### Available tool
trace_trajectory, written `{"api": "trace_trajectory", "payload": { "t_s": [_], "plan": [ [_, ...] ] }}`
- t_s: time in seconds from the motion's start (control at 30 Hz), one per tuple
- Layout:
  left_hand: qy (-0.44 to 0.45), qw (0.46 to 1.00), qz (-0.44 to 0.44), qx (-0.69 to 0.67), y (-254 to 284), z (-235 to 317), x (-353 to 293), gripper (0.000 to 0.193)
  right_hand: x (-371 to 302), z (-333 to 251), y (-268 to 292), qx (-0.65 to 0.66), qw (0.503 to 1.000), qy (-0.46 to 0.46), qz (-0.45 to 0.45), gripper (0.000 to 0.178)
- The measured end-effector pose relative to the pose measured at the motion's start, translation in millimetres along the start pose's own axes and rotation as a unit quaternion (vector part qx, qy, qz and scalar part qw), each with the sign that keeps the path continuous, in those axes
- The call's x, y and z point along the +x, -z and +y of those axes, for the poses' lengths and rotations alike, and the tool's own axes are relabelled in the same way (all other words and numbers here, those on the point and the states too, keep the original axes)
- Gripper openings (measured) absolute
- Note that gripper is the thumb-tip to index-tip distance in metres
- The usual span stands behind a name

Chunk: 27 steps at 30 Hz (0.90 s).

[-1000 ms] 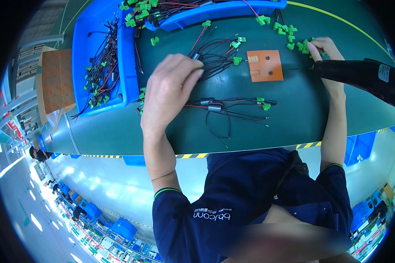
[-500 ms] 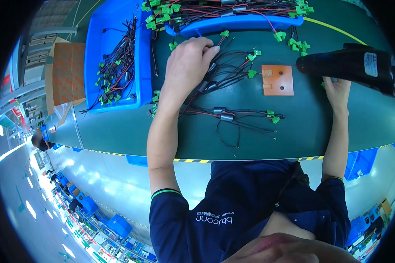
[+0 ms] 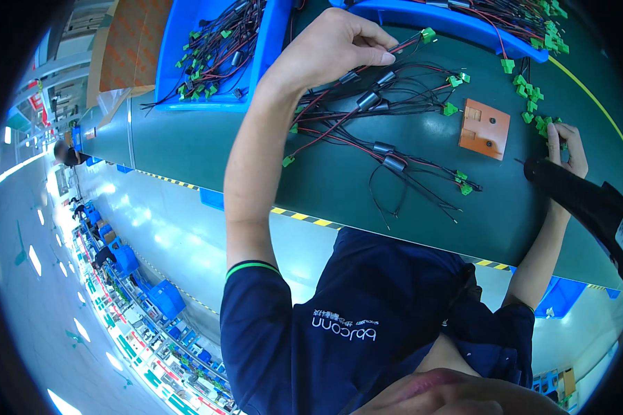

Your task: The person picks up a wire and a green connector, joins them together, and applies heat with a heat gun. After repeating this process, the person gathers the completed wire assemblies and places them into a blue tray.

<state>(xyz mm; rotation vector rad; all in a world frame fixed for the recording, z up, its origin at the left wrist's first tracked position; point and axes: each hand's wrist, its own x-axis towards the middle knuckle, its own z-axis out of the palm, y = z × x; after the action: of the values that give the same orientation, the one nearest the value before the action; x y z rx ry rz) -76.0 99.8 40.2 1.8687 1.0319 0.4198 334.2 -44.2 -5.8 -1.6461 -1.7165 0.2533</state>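
Pale factory floor runs to the left behind a green worktable edged with yellow-and-black tape. On its left side, a blue bin holds a tangle of black and red wires with green connectors; at the far side, a second blue bin carries more of the same. The left hand is beyond the near edge's middle, thumb and forefinger pinched on a wire harness, whose green connector points far and right. More harnesses lie nearer and to the right of that hand. An orange block sits between the hands. At the right, the right hand curls its fingers at loose green connectors, beside a black tool; whether it grips one, I cannot tell.
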Motion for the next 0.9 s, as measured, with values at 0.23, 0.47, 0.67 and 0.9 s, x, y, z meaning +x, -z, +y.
{"api": "trace_trajectory", "payload": {
  "t_s": [0.23,0.47,0.67,0.9],
  "plan": [
    [0.018,0.998,0.052,-0.018,-25,4,-10,0.023,1,-24,-1,0.014,0.999,0.034,0.016,0.009],
    [0.044,0.991,0.063,-0.112,-34,-8,-10,0.024,0,-20,-3,0.023,0.999,0.028,0.008,0.008],
    [0.078,0.981,0.09,-0.154,-38,-7,-9,0.024,-1,-19,-6,-0.006,1.0,0.005,0.012,0.008],
    [0.051,0.978,0.117,-0.168,-41,-10,-9,0.019,-12,9,-2,0.047,0.997,0.062,-0.016,0.013]
  ]
}}
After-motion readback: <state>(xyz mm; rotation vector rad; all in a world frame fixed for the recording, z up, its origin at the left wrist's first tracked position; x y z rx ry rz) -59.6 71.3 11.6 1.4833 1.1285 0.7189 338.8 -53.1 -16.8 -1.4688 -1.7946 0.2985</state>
